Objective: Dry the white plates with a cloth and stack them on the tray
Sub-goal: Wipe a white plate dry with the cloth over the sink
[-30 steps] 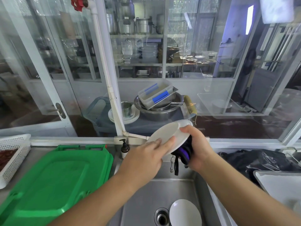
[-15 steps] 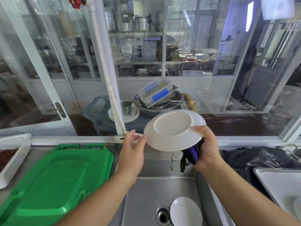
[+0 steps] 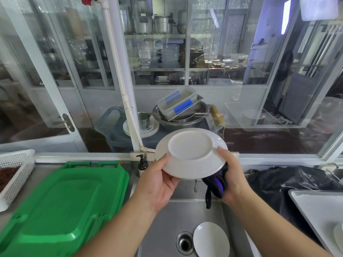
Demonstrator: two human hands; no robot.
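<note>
White glazed ceramic, seen from its underside: the plate [image 3: 191, 153] is held above the sink [image 3: 167, 219], foot ring toward the camera. The left hand [image 3: 157, 184] grips its near-left rim, thumb on the underside and fingers hidden behind. The right hand [image 3: 232, 175] grips the right rim with the thumb on top, and also holds a bunched dark cloth [image 3: 216, 184] with purple trim against the hidden face; a loose strip of cloth hangs down toward the basin.

Handling, by judgement: the plate is stiff, fairly light, brittle if dropped onto steel, and probably slick while wet. The rim, pinched on opposite edges as shown, gives the surest hold; the cloth side adds friction.

Below the hands, a second white plate [image 3: 211, 240] lies in the basin just right of the drain [image 3: 184, 242]. To the right of the right hand, past a crumpled black plastic bag [image 3: 289, 180], the corner of a pale tray [image 3: 315, 206] rests on the tabletop, with what seems a plate edge at the frame margin. To the left of the left hand stand a pump bottle [image 3: 142, 163], green plastic lids [image 3: 61, 204] and a white mesh basket [image 3: 14, 173].
</note>
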